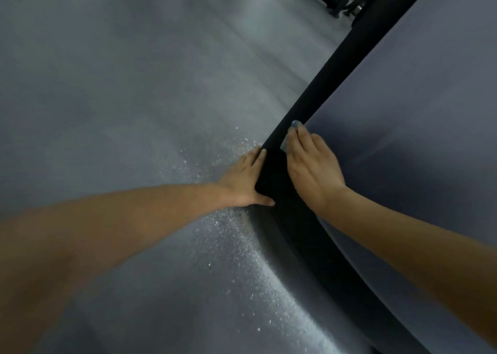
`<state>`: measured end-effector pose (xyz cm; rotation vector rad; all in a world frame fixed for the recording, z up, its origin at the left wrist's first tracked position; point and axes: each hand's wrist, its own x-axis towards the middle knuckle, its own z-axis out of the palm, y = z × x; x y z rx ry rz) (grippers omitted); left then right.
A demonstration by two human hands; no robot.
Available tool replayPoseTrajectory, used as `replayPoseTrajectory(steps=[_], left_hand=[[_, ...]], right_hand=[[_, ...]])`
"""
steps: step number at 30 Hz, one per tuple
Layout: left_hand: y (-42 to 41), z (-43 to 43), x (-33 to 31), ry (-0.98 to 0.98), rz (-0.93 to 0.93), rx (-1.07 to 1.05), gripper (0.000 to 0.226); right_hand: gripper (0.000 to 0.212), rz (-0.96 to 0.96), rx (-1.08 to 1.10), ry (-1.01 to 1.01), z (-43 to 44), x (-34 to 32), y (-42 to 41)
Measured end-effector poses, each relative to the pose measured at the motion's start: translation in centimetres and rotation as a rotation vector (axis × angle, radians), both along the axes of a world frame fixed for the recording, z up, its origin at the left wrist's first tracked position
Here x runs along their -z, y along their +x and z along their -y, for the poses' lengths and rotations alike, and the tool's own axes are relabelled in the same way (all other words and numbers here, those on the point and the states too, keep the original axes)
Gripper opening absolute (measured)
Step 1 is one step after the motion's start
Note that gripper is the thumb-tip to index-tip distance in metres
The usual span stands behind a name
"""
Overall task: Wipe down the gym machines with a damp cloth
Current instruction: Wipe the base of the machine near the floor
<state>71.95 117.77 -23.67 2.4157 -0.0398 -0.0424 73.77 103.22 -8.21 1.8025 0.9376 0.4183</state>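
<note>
Your left hand (247,179) lies flat against the left side of the black bar (336,66), fingers straight along it, thumb spread toward its edge. On the bar's right side, your right hand (312,162) presses a pale blue cloth (294,124) with flat fingers, just beside the grey panel (416,111)

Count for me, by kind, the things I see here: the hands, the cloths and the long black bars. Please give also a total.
Hands: 2 (left hand, right hand)
Cloths: 1 (light blue cloth, mostly hidden under the right hand's fingers)
Black bars: 1 (black bar, running between the two hands)
Total: 4
</note>
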Motion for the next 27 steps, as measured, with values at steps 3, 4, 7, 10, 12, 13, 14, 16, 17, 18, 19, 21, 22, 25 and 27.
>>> replayPoseTrajectory(steps=[3, 4, 7, 10, 12, 13, 14, 16, 17, 18, 19, 21, 22, 25, 27], left_hand=[[0.3, 1.6, 1.8, -0.084, 0.018, -0.052, 0.148], [0.4, 1.9, 2.3, -0.11, 0.015, -0.058, 0.147], [0.2, 2.4, 3.5, -0.158, 0.006, -0.057, 0.145], [-0.2, 2.7, 4.5, -0.203, 0.0, -0.089, 0.138], [-0.4, 2.8, 5.3, -0.253, -0.005, -0.134, 0.136], [-0.6, 2.9, 5.7, -0.275, -0.008, -0.156, 0.137], [-0.8, 3.0, 6.1, -0.288, -0.014, -0.171, 0.138], [-1.2, 3.2, 6.7, -0.288, -0.021, -0.175, 0.137], [-1.3, 3.2, 6.8, -0.289, -0.023, -0.176, 0.136], [-1.5, 3.2, 6.9, -0.293, -0.022, -0.178, 0.135], [-1.5, 3.1, 6.9, -0.298, -0.018, -0.179, 0.133], [-1.4, 2.9, 7.0, -0.295, -0.006, -0.159, 0.13], [-1.4, 2.8, 7.1, -0.284, -0.008, -0.145, 0.129], [-1.1, 2.9, 7.3, -0.222, -0.031, -0.114, 0.116], [-0.9, 2.8, 7.3, -0.186, -0.06, -0.111, 0.106]], right_hand=[[0.074, 0.026, 0.0, -0.048, 0.3, 0.7, -0.2], [0.079, 0.024, 0.006, -0.067, 0.4, 1.5, -0.3], [0.086, -0.005, 0.028, -0.116, -0.3, 4.5, -0.4], [0.076, -0.058, 0.03, -0.151, -1.2, 7.2, -0.2], [0.075, -0.086, 0.045, -0.183, -1.6, 8.0, 0.0], [0.077, -0.095, 0.049, -0.188, -1.7, 8.0, 0.2], [0.079, -0.101, 0.057, -0.183, -1.7, 7.5, 0.3], [0.08, -0.1, 0.061, -0.15, -1.2, 5.6, 0.4], [0.077, -0.089, 0.054, -0.13, -0.8, 4.4, 0.5], [0.074, -0.079, 0.043, -0.11, -0.4, 3.3, 0.6], [0.072, -0.071, 0.035, -0.084, 0.0, 2.3, 0.5], [0.071, -0.042, 0.02, -0.08, 0.6, 1.7, 0.4], [0.071, -0.027, 0.017, -0.098, 0.7, 2.1, 0.3], [0.071, -0.048, 0.025, -0.111, 0.0, 4.9, 0.2], [0.071, -0.084, 0.027, -0.118, -0.6, 7.1, 0.3]])
